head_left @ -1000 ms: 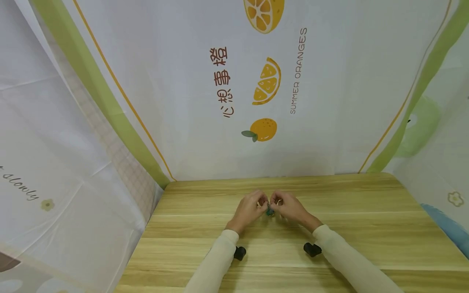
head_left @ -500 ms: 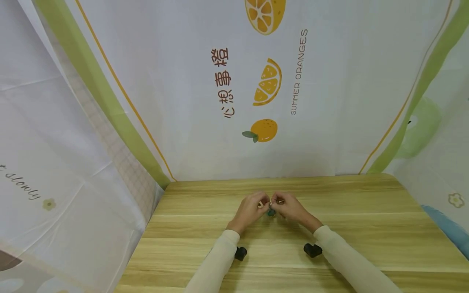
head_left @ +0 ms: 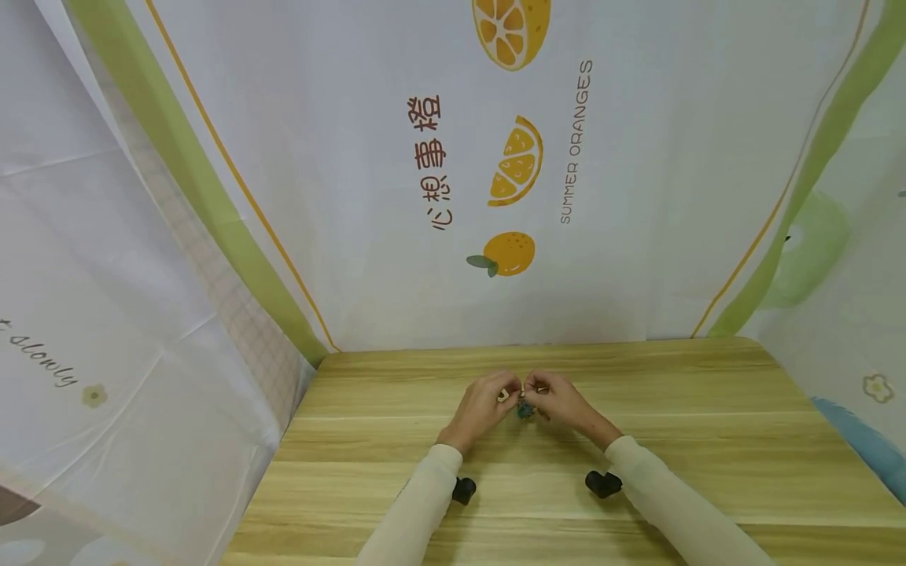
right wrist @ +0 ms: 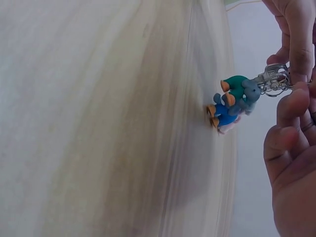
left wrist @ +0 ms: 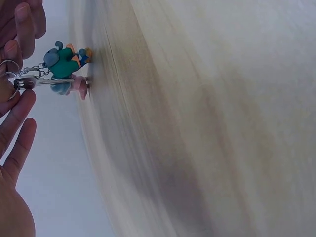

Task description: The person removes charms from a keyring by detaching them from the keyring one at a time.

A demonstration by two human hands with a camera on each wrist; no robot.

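Observation:
Both hands meet above the table, fingertips close together. My left hand (head_left: 484, 405) pinches a metal key ring (left wrist: 11, 66) on one side, and my right hand (head_left: 559, 401) pinches it on the other. From the ring hang a silver key (left wrist: 44, 81) and short chains (right wrist: 274, 91) with small toy charms. One charm is a grey elephant in green (left wrist: 61, 64); behind it is one in blue (right wrist: 226, 114) and a pinkish one (left wrist: 80, 86). In the head view the charms (head_left: 524, 409) dangle between the hands. The fingers partly hide the ring.
The wood-grain table (head_left: 396, 456) stretches out around the hands. A white cloth with orange prints (head_left: 510, 253) hangs behind its far edge, with more cloth on both sides. Black wrist devices (head_left: 604, 483) stick out inward from the sleeves.
The hands stay in nearly the same place. The charms between them shift and turn slightly, with a little more of them showing below the fingers.

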